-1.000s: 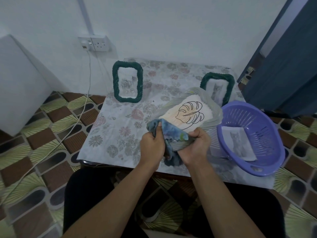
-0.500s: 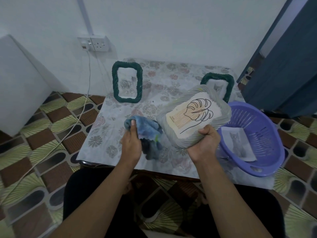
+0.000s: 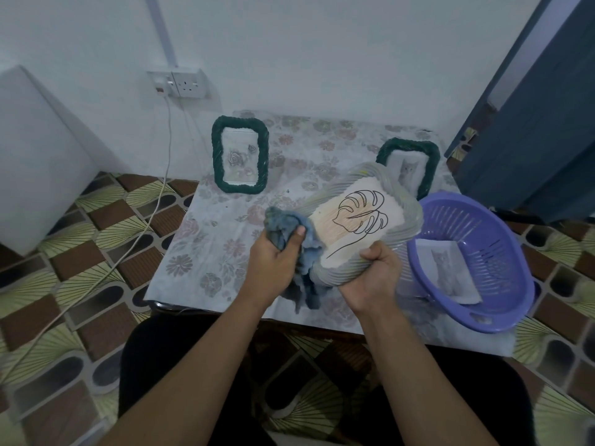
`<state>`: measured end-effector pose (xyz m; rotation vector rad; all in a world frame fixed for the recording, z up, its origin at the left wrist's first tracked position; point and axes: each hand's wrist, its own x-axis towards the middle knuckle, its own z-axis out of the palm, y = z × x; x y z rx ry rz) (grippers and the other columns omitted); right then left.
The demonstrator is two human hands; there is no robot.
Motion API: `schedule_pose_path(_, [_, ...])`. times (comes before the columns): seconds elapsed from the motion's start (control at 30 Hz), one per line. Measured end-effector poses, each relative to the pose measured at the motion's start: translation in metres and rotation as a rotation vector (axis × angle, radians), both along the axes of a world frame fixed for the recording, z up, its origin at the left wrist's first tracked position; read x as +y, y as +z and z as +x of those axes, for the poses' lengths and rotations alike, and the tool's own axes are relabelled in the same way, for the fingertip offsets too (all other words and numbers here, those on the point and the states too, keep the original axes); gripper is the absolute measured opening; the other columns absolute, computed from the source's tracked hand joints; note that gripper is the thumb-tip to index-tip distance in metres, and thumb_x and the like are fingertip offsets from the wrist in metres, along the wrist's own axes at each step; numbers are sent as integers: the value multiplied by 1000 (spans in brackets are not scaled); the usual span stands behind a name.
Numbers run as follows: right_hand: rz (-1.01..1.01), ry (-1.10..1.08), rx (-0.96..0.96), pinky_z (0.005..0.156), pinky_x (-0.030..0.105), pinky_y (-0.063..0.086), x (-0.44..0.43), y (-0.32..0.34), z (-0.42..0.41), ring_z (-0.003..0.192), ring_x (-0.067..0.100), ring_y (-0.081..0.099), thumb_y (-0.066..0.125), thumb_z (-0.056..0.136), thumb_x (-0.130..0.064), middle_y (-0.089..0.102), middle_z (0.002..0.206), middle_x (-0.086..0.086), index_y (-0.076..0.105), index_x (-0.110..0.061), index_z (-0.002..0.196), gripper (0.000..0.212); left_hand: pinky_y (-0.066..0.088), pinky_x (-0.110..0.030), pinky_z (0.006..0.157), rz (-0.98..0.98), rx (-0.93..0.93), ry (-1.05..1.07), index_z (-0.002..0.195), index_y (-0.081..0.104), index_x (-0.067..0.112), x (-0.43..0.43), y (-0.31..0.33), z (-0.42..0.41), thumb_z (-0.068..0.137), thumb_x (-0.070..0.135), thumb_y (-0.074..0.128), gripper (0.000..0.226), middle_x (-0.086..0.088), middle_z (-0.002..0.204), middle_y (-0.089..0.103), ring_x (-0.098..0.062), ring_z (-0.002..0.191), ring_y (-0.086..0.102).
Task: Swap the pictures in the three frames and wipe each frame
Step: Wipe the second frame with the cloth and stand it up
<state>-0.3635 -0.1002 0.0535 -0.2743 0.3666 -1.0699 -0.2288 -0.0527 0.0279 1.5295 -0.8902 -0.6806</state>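
Grey ribbed picture frame with leaf drawing [image 3: 357, 226]: tilted above near edge of floral-clothed table [image 3: 225, 233]; looks light, rigid, pane maybe fragile, so hold by rim. Blue cloth [image 3: 286, 225]: soft, bunched against frame's left edge. Right hand [image 3: 373, 275] grips frame's near rim; left hand [image 3: 273, 262] clutches cloth.

The ribbed grey frame [image 3: 370, 172] is tilted, glass up, showing a leaf drawing [image 3: 357, 220]. A blue cloth [image 3: 286, 225] touches its left edge. Behind it to the left the green rose frame [image 3: 240, 159] stands upright. Just behind its far end stands the green cat frame [image 3: 409, 146]. A loose cat print [image 3: 447, 272] lies to its right.
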Motion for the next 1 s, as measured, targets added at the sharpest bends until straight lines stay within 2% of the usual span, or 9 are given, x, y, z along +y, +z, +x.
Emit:
schedule_pose_path(0.07, [1,-5,-2,104,45,46,-1,-2,-1,100,28,69,78,19,-13,72,108,7,79,-11,89,69,47,-18,53,6,-58,90,63,58,18,-3,7,-2,96,39,58,39,4,60,61,1,53,56])
schedule_pose_path(0.17, [-11,-22,-13,105,46,45,-3,-2,-3,103,29,67,78,21,-13,72,108,7,79,-12,91,70,36,-17,43,49,-121,126,54,49,16,-6,10,-2,96,44,52,51,2,51,52,-1,43,46])
schedule_pose_path(0.33, [28,-52,-26,113,51,36,-10,-6,-5,114,35,58,77,21,-13,66,118,12,77,-9,96,75,56,-24,73,28,152,-133,92,70,14,-2,3,-2,90,26,70,12,1,86,75,-10,83,71])
schedule_pose_path(0.43, [2,-2,-35,111,53,37,-8,-8,-4,115,38,58,76,24,-14,63,123,16,75,-7,101,77,56,-32,83,57,160,-179,109,64,13,2,-8,-1,80,33,75,37,0,100,74,-14,95,71])
schedule_pose_path(0.57, [12,30,-27,107,50,43,-4,-15,-6,111,36,61,75,26,-14,66,119,14,77,-8,98,72,57,-35,85,36,87,-69,107,67,12,2,-9,-3,84,51,68,45,0,99,74,-12,93,71])
schedule_pose_path(0.7, [5,40,-65,92,47,56,1,-18,-9,97,30,70,64,36,-12,72,108,9,79,-11,94,59,48,-13,57,-6,-36,85,82,68,1,1,-1,-8,94,40,57,42,2,70,68,6,61,61])
schedule_pose_path(0.83, [7,88,-58,93,51,53,-4,-23,-13,100,32,70,75,28,-11,71,111,11,78,-9,97,69,42,-9,50,19,-60,161,68,64,15,4,0,-10,97,38,54,39,5,64,64,8,53,58])
schedule_pose_path(0.9, [20,136,6,95,52,53,-9,-25,-18,103,33,69,77,24,-11,70,115,12,78,-7,98,74,43,-10,53,94,-10,164,70,64,23,5,-2,-4,98,42,53,35,6,67,65,7,57,60])
schedule_pose_path(1.0, [31,235,126,96,51,52,-14,-25,-25,111,38,65,76,26,-12,67,124,16,76,-4,103,77,51,-24,77,174,139,101,84,67,28,3,-5,7,98,48,50,29,4,89,71,-4,84,66])
